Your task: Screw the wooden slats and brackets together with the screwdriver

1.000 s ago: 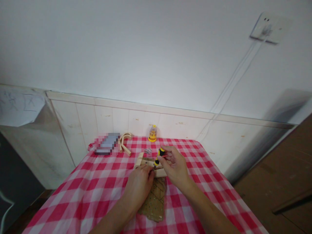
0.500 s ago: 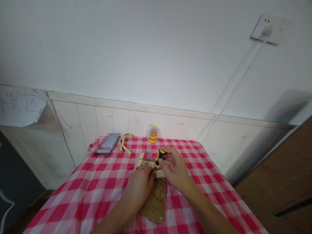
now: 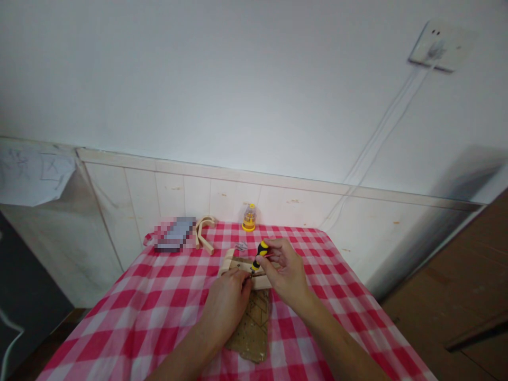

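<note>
My right hand (image 3: 284, 270) is closed round a yellow and black screwdriver (image 3: 261, 255), tilted with its tip down at a pale wooden frame (image 3: 261, 282). At the frame's left side, my left hand (image 3: 230, 296) grips it near the screwdriver tip; its fingertips are partly hidden, as is what lies under them. Beneath the frame and reaching toward me is a worn brown board (image 3: 254, 328) with lines on its surface. A small pile of screws or similar metal bits (image 3: 241, 246) lies just beyond the frame.
A yellow bit case (image 3: 249, 218) stands at the table's back edge by the wall. Curved wooden pieces (image 3: 204, 235) and a pixelated flat item (image 3: 175, 234) lie at the back left. A red checked cloth (image 3: 159, 307) covers the table. Cables (image 3: 381, 129) hang from a wall socket (image 3: 440, 47).
My right hand's fingers have shifted slightly on the screwdriver handle. The screwdriver tip stays at the same spot, and my left hand has hardly moved.
</note>
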